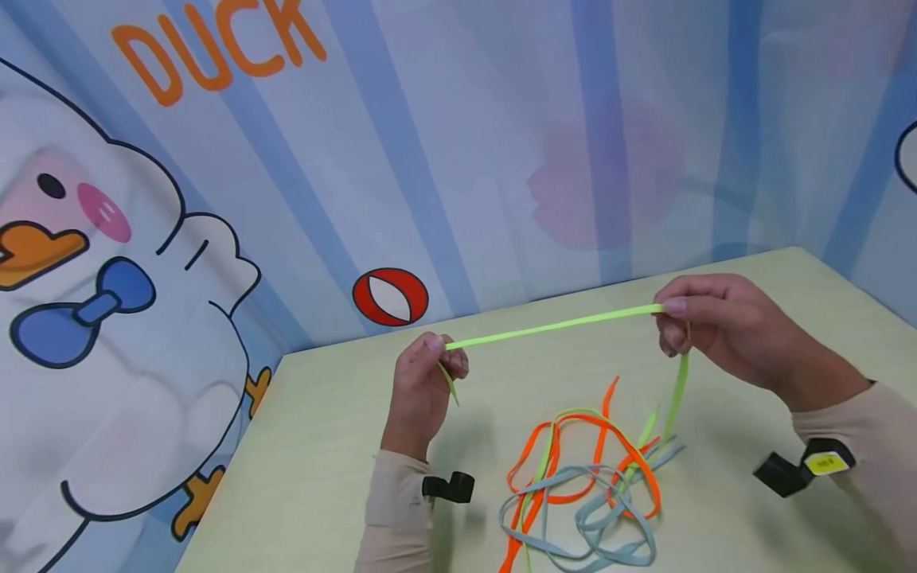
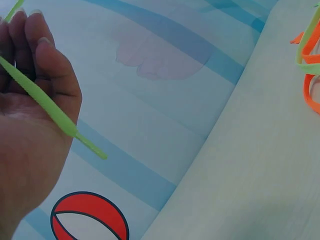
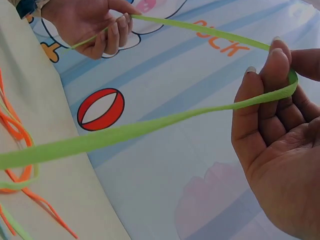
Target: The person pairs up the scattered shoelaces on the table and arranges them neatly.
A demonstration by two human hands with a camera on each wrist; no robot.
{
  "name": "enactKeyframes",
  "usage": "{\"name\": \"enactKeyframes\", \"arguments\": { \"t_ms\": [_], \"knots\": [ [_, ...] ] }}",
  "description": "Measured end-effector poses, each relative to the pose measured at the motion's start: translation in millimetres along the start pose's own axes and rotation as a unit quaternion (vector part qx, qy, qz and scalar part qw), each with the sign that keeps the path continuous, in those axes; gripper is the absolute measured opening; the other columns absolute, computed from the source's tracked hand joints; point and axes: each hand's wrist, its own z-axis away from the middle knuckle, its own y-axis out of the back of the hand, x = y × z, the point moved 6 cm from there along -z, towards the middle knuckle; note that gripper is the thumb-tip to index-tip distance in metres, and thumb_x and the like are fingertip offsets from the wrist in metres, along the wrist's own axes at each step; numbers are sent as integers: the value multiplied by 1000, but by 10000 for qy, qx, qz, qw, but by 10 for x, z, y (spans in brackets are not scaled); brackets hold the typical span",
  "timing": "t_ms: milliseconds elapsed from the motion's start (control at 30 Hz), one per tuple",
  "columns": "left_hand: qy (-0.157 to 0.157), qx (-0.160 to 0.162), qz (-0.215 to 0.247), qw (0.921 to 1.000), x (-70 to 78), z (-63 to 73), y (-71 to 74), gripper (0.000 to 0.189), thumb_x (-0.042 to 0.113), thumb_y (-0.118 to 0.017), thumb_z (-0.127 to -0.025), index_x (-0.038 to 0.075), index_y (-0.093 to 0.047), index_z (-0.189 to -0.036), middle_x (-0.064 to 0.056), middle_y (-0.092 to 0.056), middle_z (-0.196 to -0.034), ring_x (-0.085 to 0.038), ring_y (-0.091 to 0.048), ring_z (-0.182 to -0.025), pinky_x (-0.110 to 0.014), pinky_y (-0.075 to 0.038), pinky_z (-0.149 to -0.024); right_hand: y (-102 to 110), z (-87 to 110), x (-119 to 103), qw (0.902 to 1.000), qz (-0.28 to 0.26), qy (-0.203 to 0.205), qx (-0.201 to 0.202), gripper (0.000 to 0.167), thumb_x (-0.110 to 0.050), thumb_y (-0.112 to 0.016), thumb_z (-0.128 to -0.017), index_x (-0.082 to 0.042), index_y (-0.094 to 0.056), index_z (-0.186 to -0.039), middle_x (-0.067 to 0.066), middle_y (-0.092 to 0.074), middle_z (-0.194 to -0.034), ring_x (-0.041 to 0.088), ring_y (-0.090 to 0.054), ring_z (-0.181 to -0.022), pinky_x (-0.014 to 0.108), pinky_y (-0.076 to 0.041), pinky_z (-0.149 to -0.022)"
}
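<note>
A lime-green shoelace [image 1: 555, 325] stretches taut between both hands above the table. My left hand [image 1: 423, 374] pinches it near one end between thumb and fingers, and the tipped end [image 2: 91, 145] hangs loose past the palm. On the other side my right hand [image 1: 716, 322] pinches the lace between thumb and forefinger. From there its slack part [image 3: 120, 131] drops toward the pile on the table. That pile mixes an orange shoelace [image 1: 653, 485], a grey-blue shoelace [image 1: 583, 525] and more green lace, loosely looped over one another below the hands.
The pale table [image 1: 322, 446] meets a printed cloth backdrop [image 1: 487, 159] along its far edge. A duck and a red-and-white ball [image 1: 411, 296] are printed on the cloth. Black wrist cameras sit on the left sleeve [image 1: 397, 509] and the right sleeve [image 1: 870, 454].
</note>
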Motion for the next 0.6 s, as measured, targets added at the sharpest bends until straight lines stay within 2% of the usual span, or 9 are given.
{"name": "enactKeyframes", "arguments": {
  "t_ms": [100, 267, 600],
  "knots": [
    [64, 165, 37, 9998, -6, -10, 56, 30, 20, -47, -104, 12, -62, -80, -1, -59, -77, -18, -56, -78, -29, -47, -76, 73, 16, -4, 9998, 51, -75, 172, 37, 10, -33, -103, 3, -68, -109, 7, -64, -81, 21, -57, -72, 34, -52, -71],
    [208, 700, 31, 9973, -6, 1, 176, 28, 22, -50, -104, 11, -62, -81, -3, -59, -77, -19, -55, -76, -29, -47, -75, 131, 23, 3, 9994, -167, -139, 273, 35, 10, -34, -103, 5, -67, -114, 10, -71, -90, 19, -61, -71, 31, -54, -70],
    [615, 1683, -30, 9838, -77, 19, 358, 23, 28, -56, -103, 8, -58, -93, -5, -59, -83, -18, -55, -79, -27, -49, -74, 262, 73, 83, 9969, -211, -384, 654, 30, 7, -41, -104, 5, -67, -117, 10, -72, -96, 18, -66, -74, 29, -57, -73]
  ]
}}
